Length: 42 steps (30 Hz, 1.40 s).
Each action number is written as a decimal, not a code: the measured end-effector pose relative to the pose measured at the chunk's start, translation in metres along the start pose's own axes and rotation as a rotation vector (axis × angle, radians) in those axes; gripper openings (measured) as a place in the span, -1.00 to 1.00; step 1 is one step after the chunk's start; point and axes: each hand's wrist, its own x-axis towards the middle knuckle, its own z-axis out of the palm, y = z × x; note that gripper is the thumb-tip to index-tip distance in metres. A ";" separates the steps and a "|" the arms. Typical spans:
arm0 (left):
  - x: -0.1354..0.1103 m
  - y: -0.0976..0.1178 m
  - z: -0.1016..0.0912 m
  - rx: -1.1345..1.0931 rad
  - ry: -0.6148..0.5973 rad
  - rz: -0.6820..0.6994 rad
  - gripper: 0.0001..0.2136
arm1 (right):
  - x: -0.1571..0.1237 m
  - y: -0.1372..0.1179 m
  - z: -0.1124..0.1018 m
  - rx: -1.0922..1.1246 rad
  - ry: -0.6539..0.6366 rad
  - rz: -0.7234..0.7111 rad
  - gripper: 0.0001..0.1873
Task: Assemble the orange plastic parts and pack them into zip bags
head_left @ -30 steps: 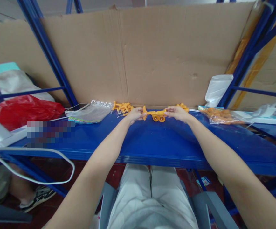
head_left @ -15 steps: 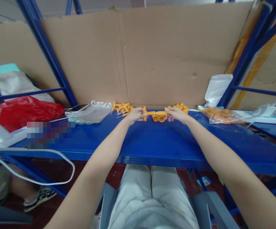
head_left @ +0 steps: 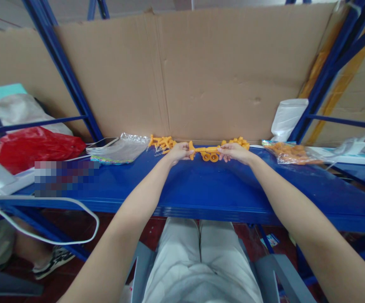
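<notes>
"As we go across from the left side of the frame, what comes first?"

"A crumpled red bag (head_left: 34, 147), thin and shiny, then a clear packet (head_left: 128, 149) of wrinkled plastic. Left of centre lies a heap of yellow corkscrews (head_left: 162, 141), smooth handles with thin wire spirals."

"And the hands?"

"The left hand (head_left: 180, 153) pinches the T-shaped end of a yellow piece (head_left: 205, 150), held level at the centre of the frame. It has a slim shaft and two round discs below; whether they touch the blue shelf (head_left: 195, 185) I cannot tell. The right hand (head_left: 234, 152) grips the other end."

"Which step is this?"

"Steadying it between both hands, I'd judge. The next move calls for an even pinch, since the plastic looks slick."

"Further right?"

"A lumpy yellow pile (head_left: 243, 142) just behind the right hand, then a limp clear bag (head_left: 291, 154) of orange-yellow parts."
</notes>
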 end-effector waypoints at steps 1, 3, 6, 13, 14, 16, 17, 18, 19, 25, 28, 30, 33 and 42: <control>0.000 0.000 0.000 -0.004 -0.008 -0.004 -0.81 | 0.000 0.001 0.000 -0.006 -0.004 0.003 -0.57; 0.000 0.000 -0.001 -0.008 -0.016 -0.005 -0.81 | 0.001 0.002 0.001 -0.016 -0.005 0.014 -0.46; 0.000 -0.001 -0.001 0.003 -0.011 -0.003 -0.82 | 0.004 0.004 0.002 -0.018 0.002 0.024 -0.36; 0.001 -0.002 -0.002 -0.001 -0.015 -0.001 -0.82 | 0.006 0.007 0.002 -0.004 0.001 0.052 -0.36; 0.001 -0.002 -0.001 -0.001 -0.007 -0.002 -0.82 | 0.006 0.007 0.001 0.004 0.002 0.054 -0.39; 0.001 -0.001 -0.001 0.006 0.005 -0.006 -0.82 | 0.005 0.007 -0.001 0.020 0.006 0.052 -0.47; 0.001 -0.001 -0.001 0.011 0.008 -0.007 -0.82 | 0.005 0.008 -0.002 0.026 0.009 0.047 -0.53; 0.001 -0.001 0.000 0.014 0.010 -0.008 -0.82 | 0.005 0.008 -0.004 0.029 0.010 0.041 -0.59; 0.001 -0.002 -0.001 0.017 0.013 -0.009 -0.82 | 0.005 0.009 -0.005 0.029 0.008 0.035 -0.63; 0.003 -0.003 -0.003 0.028 0.000 0.007 -0.81 | 0.008 0.015 -0.009 -0.020 -0.020 -0.004 -0.55; 0.003 -0.003 -0.003 0.032 0.000 0.005 -0.81 | 0.009 0.017 -0.009 -0.046 -0.019 -0.010 -0.55; 0.002 -0.003 -0.003 0.029 0.006 0.006 -0.83 | 0.009 0.016 -0.008 -0.060 0.010 -0.013 -0.57; 0.000 -0.001 -0.003 0.016 -0.008 0.018 -0.83 | 0.009 0.014 -0.006 -0.067 0.060 -0.016 -0.65; -0.002 0.000 -0.002 -0.017 -0.004 0.008 -0.80 | 0.008 0.011 -0.003 -0.062 0.057 -0.017 -0.66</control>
